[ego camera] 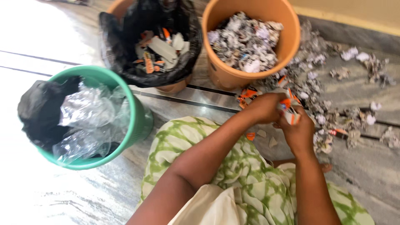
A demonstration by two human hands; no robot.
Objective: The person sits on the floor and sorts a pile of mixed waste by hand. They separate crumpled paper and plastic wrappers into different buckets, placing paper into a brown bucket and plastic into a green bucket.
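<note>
Both my hands meet over the floor in front of my lap, and together they grip orange-and-white card pieces (288,109). My left hand (261,109) closes on the pieces from the left. My right hand (298,130) holds them from the right and below. Small torn bits (261,134) lie on the floor under my hands. A strewn heap of crumpled paper scraps (321,100) spreads to the right of my hands.
Three bins stand ahead: a green bucket (139,121) with clear plastic and a black bag, a bin lined with a black bag (125,58) holding card scraps, and an orange bucket (287,50) full of crumpled paper. A wall base runs at top right.
</note>
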